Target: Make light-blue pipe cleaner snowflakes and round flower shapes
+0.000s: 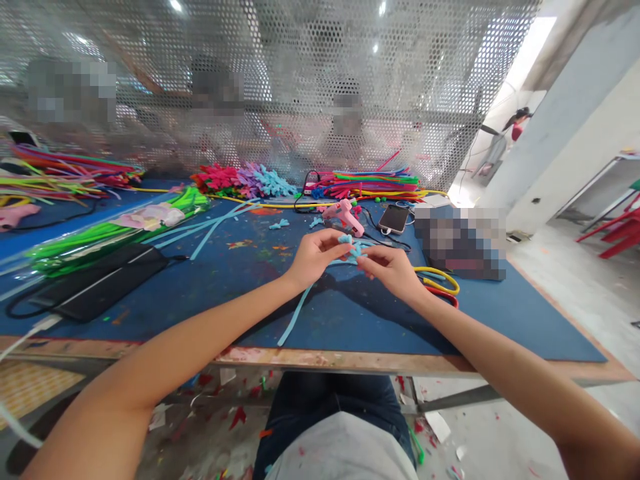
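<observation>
Between my two hands, a small light-blue pipe-cleaner piece (pixel 356 251) with short looped ends is held just above the table. My left hand (pixel 317 257) pinches its left end, and my right hand (pixel 387 267) pinches the right side. Light-blue pipe-cleaner strips (pixel 295 319) lie on the table under and behind my hands. A pink glue gun (pixel 344 217) rests right behind my fingers. Finished-looking light-blue twisted pieces (pixel 279 225) lie to its left. Scissors with yellow and red handles (pixel 443 280) lie beside my right wrist, partly hidden by it.
A plastic-wrapped green pipe-cleaner bundle (pixel 120 230) and a black power bank-like case (pixel 105 283) lie at left. Heaps of coloured twisted pieces (pixel 245 179) and loose pipe cleaners (pixel 370 183) line the back by a perforated metal screen (pixel 300 87). A phone (pixel 394 218) lies right of the glue gun.
</observation>
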Demonstrator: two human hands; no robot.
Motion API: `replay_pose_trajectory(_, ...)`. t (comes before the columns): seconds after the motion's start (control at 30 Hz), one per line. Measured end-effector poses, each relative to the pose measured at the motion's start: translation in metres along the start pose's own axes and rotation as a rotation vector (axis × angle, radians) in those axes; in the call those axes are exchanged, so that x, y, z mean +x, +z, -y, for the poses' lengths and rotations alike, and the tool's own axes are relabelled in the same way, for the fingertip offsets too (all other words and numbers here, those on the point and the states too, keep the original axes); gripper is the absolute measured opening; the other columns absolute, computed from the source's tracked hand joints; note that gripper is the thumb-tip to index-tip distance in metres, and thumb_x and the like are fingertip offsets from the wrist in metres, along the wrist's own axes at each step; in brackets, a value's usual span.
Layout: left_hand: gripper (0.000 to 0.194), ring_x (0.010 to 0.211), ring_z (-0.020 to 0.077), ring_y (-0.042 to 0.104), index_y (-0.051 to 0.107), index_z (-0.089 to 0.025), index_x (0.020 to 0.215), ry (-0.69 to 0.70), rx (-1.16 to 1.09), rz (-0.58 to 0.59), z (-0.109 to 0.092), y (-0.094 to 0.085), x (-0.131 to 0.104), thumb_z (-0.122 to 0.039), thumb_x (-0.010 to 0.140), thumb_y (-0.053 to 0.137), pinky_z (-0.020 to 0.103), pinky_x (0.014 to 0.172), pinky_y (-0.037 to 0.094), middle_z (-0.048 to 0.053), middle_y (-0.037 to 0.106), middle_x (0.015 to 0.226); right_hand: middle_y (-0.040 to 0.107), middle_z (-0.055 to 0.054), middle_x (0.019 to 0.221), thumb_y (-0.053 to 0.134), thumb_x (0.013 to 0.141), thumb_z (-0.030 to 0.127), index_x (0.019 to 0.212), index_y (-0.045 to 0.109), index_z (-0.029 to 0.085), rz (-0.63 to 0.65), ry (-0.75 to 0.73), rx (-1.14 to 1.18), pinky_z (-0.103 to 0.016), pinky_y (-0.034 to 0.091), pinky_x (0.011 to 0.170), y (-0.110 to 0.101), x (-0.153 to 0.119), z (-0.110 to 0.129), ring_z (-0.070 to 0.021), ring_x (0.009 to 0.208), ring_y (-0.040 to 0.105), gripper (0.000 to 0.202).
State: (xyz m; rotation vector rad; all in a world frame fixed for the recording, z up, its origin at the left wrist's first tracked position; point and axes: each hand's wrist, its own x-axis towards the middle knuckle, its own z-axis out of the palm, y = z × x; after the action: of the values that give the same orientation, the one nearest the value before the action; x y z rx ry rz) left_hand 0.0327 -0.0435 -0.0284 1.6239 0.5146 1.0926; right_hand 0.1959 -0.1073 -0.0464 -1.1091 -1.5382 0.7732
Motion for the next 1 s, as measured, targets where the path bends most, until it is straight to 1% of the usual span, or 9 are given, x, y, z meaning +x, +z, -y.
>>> replay_pose_trajectory(0.1, 0.022, 0.059, 0.0118, 0.058, 0.062, -0.013, 0.077, -0.021, 0.011, 0.02, 0.0, 0.0, 0.0, -0.032, 0.066, 0.07, 0.024, 0.061, 0.048, 0.001, 0.064, 0.068, 0.061, -0.001, 0.064, 0.063, 0.071, 0.041, 0.076, 0.062, 0.017, 0.117, 0.175, 0.278, -0.023, 0.039, 0.049, 0.001, 0.002, -0.002, -0.0093, 0.049, 0.048, 0.025)
replay_pose_trajectory(0.2, 0.02, 0.056, 0.0102, 0.055, 0.061, -0.013, 0.071, -0.022, 0.085, 0.017, 0.0, 0.001, -0.001, -0.031, 0.066, 0.069, 0.022, 0.058, 0.045, 0.0, 0.061, 0.063, 0.058, 0.001, 0.059, 0.067, 0.067, 0.039, 0.07, 0.06, 0.016, 0.135, 0.253, 0.337, -0.022, 0.035, 0.046, 0.001, 0.003, -0.004, -0.0074, 0.046, 0.045, 0.024)
replay_pose_trajectory(0.27, 0.021, 0.053, 0.0089, 0.052, 0.059, -0.013, 0.066, -0.031, 0.136, 0.006, 0.0, 0.002, -0.002, -0.032, 0.067, 0.068, 0.02, 0.054, 0.041, -0.001, 0.058, 0.057, 0.056, 0.002, 0.055, 0.067, 0.066, 0.036, 0.065, 0.06, 0.015, 0.083, 0.231, 0.247, -0.021, 0.032, 0.045, 0.002, 0.002, -0.004, -0.0073, 0.045, 0.043, 0.022)
replay_pose_trajectory(0.37, 0.025, 0.051, 0.0084, 0.05, 0.055, -0.014, 0.061, -0.061, 0.126, -0.035, 0.003, 0.007, -0.005, -0.034, 0.069, 0.067, 0.02, 0.052, 0.039, -0.002, 0.056, 0.054, 0.051, 0.003, 0.05, 0.064, 0.067, 0.032, 0.058, 0.057, 0.016, -0.082, 0.121, 0.098, -0.022, 0.029, 0.045, 0.006, -0.001, -0.002, -0.0079, 0.046, 0.04, 0.02)
replay_pose_trajectory(0.47, 0.029, 0.052, 0.0086, 0.05, 0.052, -0.014, 0.06, -0.13, -0.016, -0.098, 0.007, 0.013, -0.009, -0.037, 0.07, 0.065, 0.022, 0.053, 0.041, -0.002, 0.055, 0.056, 0.048, 0.004, 0.049, 0.06, 0.069, 0.03, 0.055, 0.054, 0.016, -0.205, 0.019, -0.009, -0.022, 0.029, 0.046, 0.011, -0.004, 0.002, -0.0083, 0.048, 0.038, 0.02)
replay_pose_trajectory(0.57, 0.03, 0.054, 0.0082, 0.049, 0.051, -0.014, 0.059, -0.207, -0.151, -0.126, 0.011, 0.018, -0.012, -0.039, 0.071, 0.064, 0.021, 0.053, 0.041, -0.002, 0.053, 0.058, 0.047, 0.003, 0.05, 0.058, 0.071, 0.028, 0.055, 0.053, 0.016, -0.253, -0.031, -0.087, -0.023, 0.029, 0.047, 0.013, -0.006, 0.003, -0.0086, 0.049, 0.038, 0.02)
replay_pose_trajectory(0.73, 0.026, 0.06, 0.0074, 0.05, 0.055, -0.014, 0.062, -0.242, -0.216, -0.129, 0.015, 0.018, -0.01, -0.036, 0.068, 0.068, 0.019, 0.056, 0.041, -0.002, 0.054, 0.064, 0.05, 0.002, 0.051, 0.059, 0.07, 0.031, 0.055, 0.054, 0.017, -0.149, -0.03, -0.097, -0.023, 0.032, 0.047, 0.012, -0.004, 0.001, -0.0095, 0.049, 0.041, 0.021)
replay_pose_trajectory(0.9, 0.025, 0.061, 0.0095, 0.052, 0.061, -0.015, 0.071, -0.207, -0.275, -0.07, 0.016, 0.017, -0.01, -0.04, 0.073, 0.063, 0.022, 0.058, 0.043, -0.001, 0.057, 0.069, 0.055, 0.001, 0.055, 0.061, 0.071, 0.039, 0.062, 0.058, 0.016, -0.045, 0.04, 0.043, -0.023, 0.034, 0.047, 0.017, -0.003, -0.001, -0.0093, 0.049, 0.044, 0.025)
replay_pose_trajectory(1.0, 0.026, 0.064, 0.0109, 0.055, 0.064, -0.015, 0.075, -0.204, -0.295, -0.133, 0.017, 0.015, -0.008, -0.041, 0.072, 0.064, 0.022, 0.058, 0.043, 0.001, 0.06, 0.07, 0.056, 0.0, 0.056, 0.062, 0.071, 0.043, 0.067, 0.061, 0.016, -0.053, 0.108, 0.149, -0.021, 0.031, 0.044, 0.018, -0.002, -0.004, -0.0081, 0.047, 0.041, 0.028)
